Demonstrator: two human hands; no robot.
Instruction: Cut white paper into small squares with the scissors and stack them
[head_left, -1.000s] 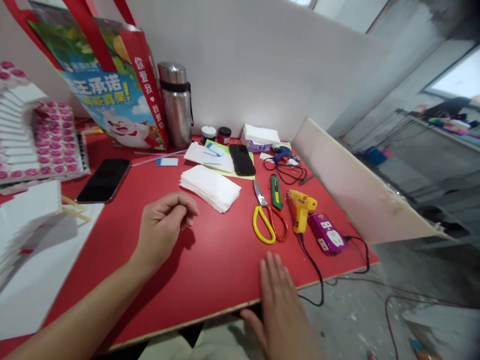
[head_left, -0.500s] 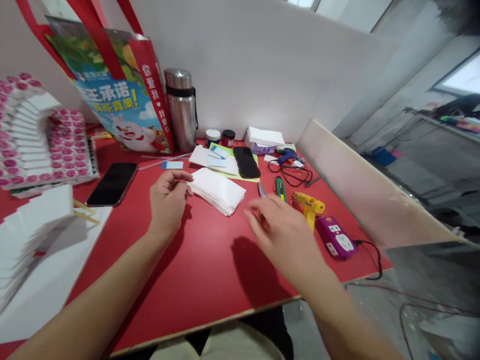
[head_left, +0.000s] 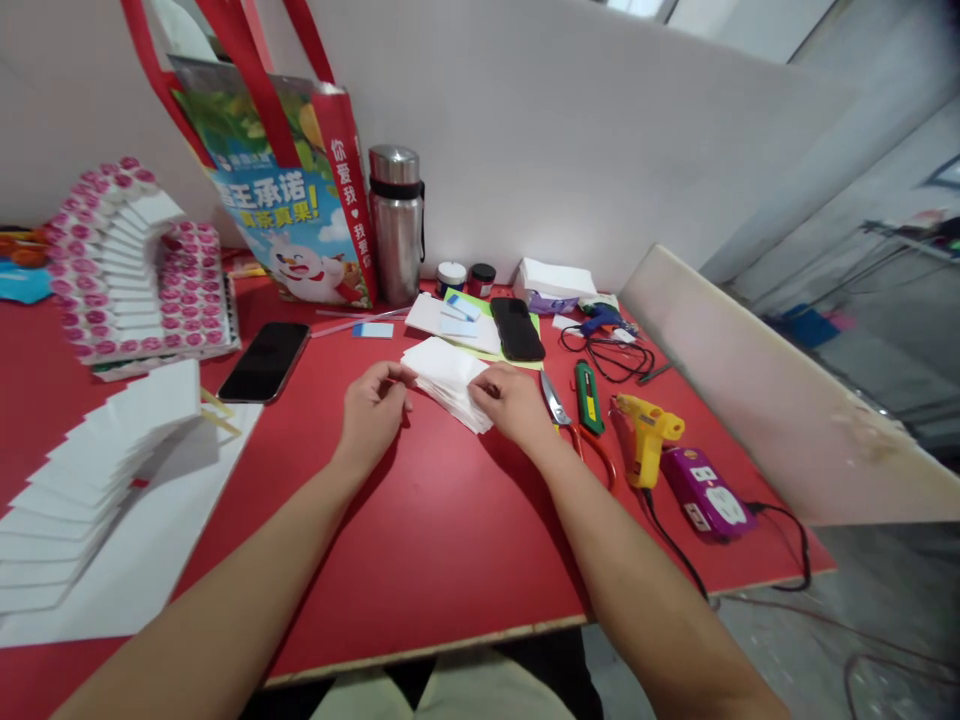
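A small stack of white paper sheets (head_left: 444,368) lies on the red table in front of me. My left hand (head_left: 375,412) is at its left corner, with thumb and forefinger curled around the edge. At the right end, my right hand (head_left: 513,402) pinches the edge of the sheets, which bend up slightly between the hands. Just right of that hand lie scissors (head_left: 555,400) with orange handles, partly behind my wrist, and a green utility knife (head_left: 589,398).
A yellow glue gun (head_left: 646,435) and a purple power strip (head_left: 709,495) with cables sit on the right. Two phones (head_left: 264,362) (head_left: 517,330), a steel flask (head_left: 397,225) and a printed bag (head_left: 292,210) stand farther back. Fanned white folded pieces (head_left: 97,470) occupy the left.
My right hand has moved left and forward from above the table to the stack's right edge, uncovering the scissors. My left hand stays at the left corner. The view has shifted left.
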